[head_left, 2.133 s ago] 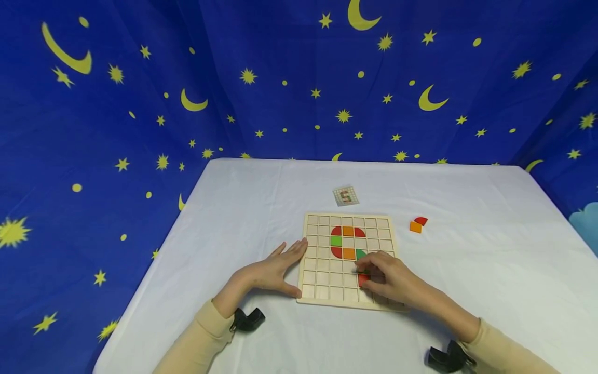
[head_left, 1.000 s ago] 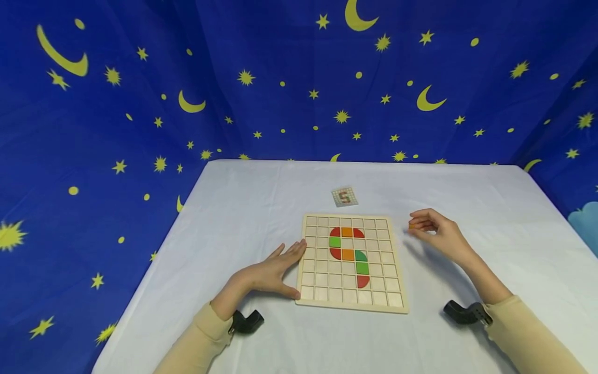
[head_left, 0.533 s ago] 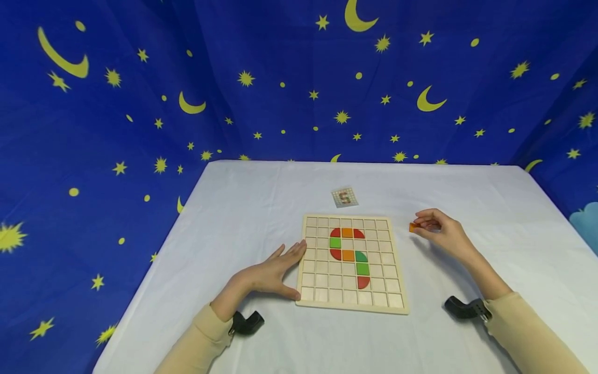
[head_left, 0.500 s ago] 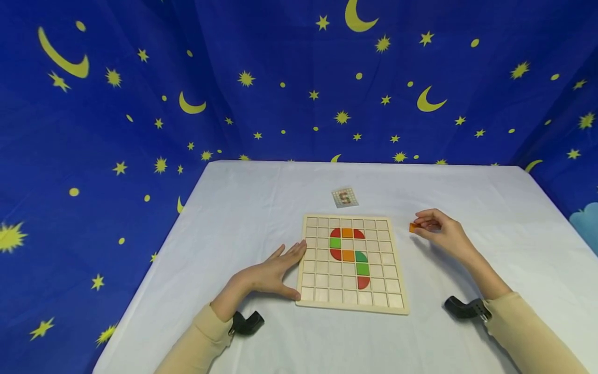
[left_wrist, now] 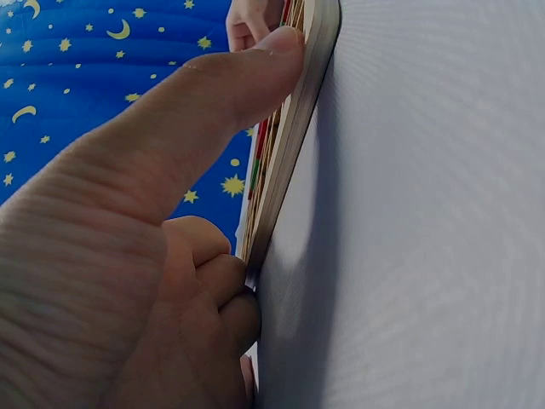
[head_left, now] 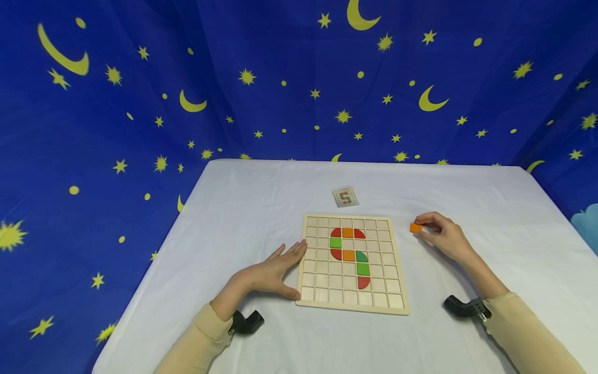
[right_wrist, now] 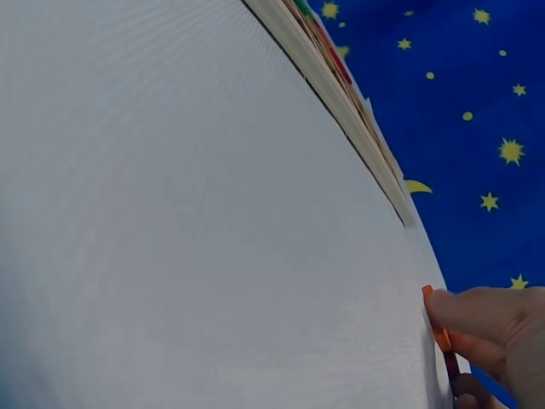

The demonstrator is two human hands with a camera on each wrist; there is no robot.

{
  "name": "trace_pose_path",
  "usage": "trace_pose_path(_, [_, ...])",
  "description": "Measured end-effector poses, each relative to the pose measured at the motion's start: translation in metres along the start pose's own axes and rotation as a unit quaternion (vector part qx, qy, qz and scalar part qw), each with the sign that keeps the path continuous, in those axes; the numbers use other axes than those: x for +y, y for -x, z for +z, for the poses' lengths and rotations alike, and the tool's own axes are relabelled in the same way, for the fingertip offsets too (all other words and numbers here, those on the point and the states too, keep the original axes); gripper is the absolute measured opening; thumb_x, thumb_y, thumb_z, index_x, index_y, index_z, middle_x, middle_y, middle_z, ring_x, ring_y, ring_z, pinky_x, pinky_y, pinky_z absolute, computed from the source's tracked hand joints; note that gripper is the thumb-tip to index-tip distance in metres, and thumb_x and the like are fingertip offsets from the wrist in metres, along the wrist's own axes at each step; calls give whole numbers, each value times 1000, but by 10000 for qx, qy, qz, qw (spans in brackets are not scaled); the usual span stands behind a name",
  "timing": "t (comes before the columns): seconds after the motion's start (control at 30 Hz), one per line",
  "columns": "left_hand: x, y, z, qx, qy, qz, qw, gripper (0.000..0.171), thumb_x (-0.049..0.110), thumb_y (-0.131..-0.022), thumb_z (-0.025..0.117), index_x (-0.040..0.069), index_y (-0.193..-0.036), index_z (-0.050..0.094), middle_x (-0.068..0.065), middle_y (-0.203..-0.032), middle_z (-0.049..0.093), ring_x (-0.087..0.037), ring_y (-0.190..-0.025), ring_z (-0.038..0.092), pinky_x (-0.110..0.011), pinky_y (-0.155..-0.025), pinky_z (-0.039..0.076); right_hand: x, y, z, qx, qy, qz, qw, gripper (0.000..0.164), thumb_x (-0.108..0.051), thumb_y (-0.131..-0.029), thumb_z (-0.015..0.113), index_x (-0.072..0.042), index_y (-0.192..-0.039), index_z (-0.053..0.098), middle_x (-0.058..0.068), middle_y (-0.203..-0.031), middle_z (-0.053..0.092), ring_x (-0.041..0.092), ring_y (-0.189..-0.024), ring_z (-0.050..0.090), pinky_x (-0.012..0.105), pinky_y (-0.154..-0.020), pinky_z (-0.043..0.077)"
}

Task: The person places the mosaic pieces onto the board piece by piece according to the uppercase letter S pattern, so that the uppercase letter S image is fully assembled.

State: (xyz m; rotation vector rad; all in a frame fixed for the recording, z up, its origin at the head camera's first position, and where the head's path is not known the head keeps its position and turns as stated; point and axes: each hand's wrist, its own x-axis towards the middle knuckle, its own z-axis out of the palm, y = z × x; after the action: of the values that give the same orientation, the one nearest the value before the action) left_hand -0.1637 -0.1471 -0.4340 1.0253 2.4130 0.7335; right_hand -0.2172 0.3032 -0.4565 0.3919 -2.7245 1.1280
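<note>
A wooden grid board (head_left: 322,294) lies on the table, with red, orange and green tiles set in an S-like curve. My left hand (head_left: 268,272) rests at its left side, fingers spread, the thumb (left_wrist: 264,77) touching the edge. To the right of the board, my right hand (head_left: 444,236) pinches an orange square tile (head_left: 415,228) between thumb and fingers. The right wrist view shows this orange tile (right_wrist: 438,328) tilted up on edge under the thumb, with a dark red piece (right_wrist: 451,364) just below it, by the fingers.
A small card (head_left: 345,197) printed with an S pattern on a grid lies behind the board. White cloth covers the table (head_left: 261,192). A blue star-and-moon curtain (head_left: 289,62) hangs behind and at the sides. Each wrist wears a black mount.
My right hand has left the red tile at the board's lower part and moved right to the loose orange tile, which now shows more fully. My left hand has stayed in place.
</note>
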Motion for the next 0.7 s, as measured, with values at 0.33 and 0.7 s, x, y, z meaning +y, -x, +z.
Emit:
trace_pose_path(0.33, [-1,-1,1,-35,-57,-62,10000,114,45,-76,77,1,-150,2,-8,-157,-2,-19,-142,1,-39,-113,-4,1,0,3,148,266,15,9995,31,-10,-84,72,-3,-112,62,15,-104,67,25,-97,53,23,-79,40])
trace_pose_path(0.7, [1,0,0,-5,31,-11,10000,113,43,-76,77,-1,-150,4,-10,-157,0,-21,-143,1,-41,-113,-3,-14,-6,-13,194,-287,124,9993,36,-10,-86,69,1,-119,58,20,-108,64,6,-94,57,8,-82,42])
